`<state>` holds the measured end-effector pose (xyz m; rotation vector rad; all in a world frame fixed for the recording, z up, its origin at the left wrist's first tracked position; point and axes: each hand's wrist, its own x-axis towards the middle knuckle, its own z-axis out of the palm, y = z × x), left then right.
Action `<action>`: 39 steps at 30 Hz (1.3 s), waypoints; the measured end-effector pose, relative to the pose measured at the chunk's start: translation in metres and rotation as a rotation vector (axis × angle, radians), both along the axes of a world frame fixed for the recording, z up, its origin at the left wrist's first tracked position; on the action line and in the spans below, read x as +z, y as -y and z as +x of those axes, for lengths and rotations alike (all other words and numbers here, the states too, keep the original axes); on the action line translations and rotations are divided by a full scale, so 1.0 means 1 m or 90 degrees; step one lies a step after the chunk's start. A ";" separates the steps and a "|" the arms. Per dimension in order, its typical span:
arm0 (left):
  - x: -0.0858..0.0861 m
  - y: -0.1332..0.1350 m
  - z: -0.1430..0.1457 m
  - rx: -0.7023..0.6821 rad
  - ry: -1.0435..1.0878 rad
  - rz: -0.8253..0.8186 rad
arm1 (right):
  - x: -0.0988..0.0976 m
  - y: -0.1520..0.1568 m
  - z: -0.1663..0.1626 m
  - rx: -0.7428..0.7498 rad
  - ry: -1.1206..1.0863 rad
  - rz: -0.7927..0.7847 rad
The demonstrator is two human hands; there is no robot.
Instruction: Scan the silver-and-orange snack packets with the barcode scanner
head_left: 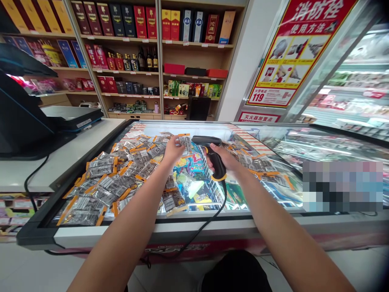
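My left hand (174, 149) is closed on a small clear snack packet (185, 142) with orange ends, its printed label facing me. Wrapped round the handle of a black and yellow barcode scanner (217, 162) is my right hand (224, 157). The scanner's head points left toward the packet, a short gap apart. A pile of similar packets (112, 184) covers the left part of the freezer's glass top, and a smaller pile (258, 162) lies to the right. Between them, colourful frozen-food bags (194, 178) show through the glass.
The scanner's black cable (209, 223) hangs over the front edge of the chest freezer (115, 235). At left, a counter (18, 174) carries a dark machine (24, 113). Shelves of boxes (121, 20) stand behind, with a fire-hydrant poster (291, 52) to the right.
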<state>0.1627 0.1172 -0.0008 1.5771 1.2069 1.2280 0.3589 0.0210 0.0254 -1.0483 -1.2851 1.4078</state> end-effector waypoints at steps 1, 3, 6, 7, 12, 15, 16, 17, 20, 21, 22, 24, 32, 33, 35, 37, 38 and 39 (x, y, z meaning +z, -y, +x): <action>0.001 0.002 0.001 -0.024 -0.035 0.003 | -0.001 -0.001 0.000 -0.006 -0.002 0.004; 0.000 0.006 0.003 -0.121 -0.204 0.053 | -0.003 -0.003 -0.001 -0.013 -0.011 0.014; -0.005 0.015 0.008 -0.245 -0.492 0.152 | -0.009 -0.007 -0.006 -0.017 -0.016 0.002; -0.007 0.018 0.008 -0.254 -0.542 0.168 | -0.010 -0.008 -0.008 -0.025 -0.014 -0.010; -0.009 0.020 0.000 -0.113 -0.625 0.152 | -0.022 -0.019 -0.010 -0.120 0.012 -0.068; -0.004 0.011 -0.013 0.011 -0.695 0.094 | -0.032 -0.028 0.001 -0.183 0.048 -0.036; -0.002 0.007 -0.017 0.034 -0.716 0.078 | -0.035 -0.032 0.006 -0.210 0.081 -0.005; -0.001 0.002 -0.020 0.047 -0.732 0.067 | -0.039 -0.036 0.011 -0.237 0.118 0.032; -0.003 -0.010 -0.024 0.049 -0.742 0.064 | -0.045 -0.043 0.022 -0.299 0.186 0.130; -0.005 -0.013 -0.024 0.045 -0.742 0.064 | -0.046 -0.045 0.024 -0.312 0.183 0.151; -0.007 -0.015 -0.025 0.039 -0.743 0.065 | -0.046 -0.045 0.024 -0.324 0.176 0.168; -0.011 -0.018 -0.025 0.023 -0.746 0.069 | -0.044 -0.044 0.024 -0.336 0.170 0.190; -0.003 -0.006 -0.019 -0.015 -0.727 0.170 | -0.038 -0.038 0.021 -0.358 0.174 0.209; -0.001 -0.004 -0.018 -0.033 -0.722 0.191 | -0.037 -0.037 0.020 -0.354 0.167 0.209; 0.001 0.001 -0.016 -0.055 -0.708 0.220 | -0.034 -0.035 0.017 -0.340 0.139 0.208; 0.002 0.003 -0.016 -0.067 -0.698 0.215 | -0.029 -0.032 0.014 -0.317 0.100 0.204; 0.002 0.004 -0.016 -0.075 -0.697 0.202 | -0.027 -0.030 0.012 -0.303 0.084 0.201; 0.002 0.004 -0.017 -0.085 -0.698 0.185 | -0.025 -0.028 0.011 -0.292 0.074 0.200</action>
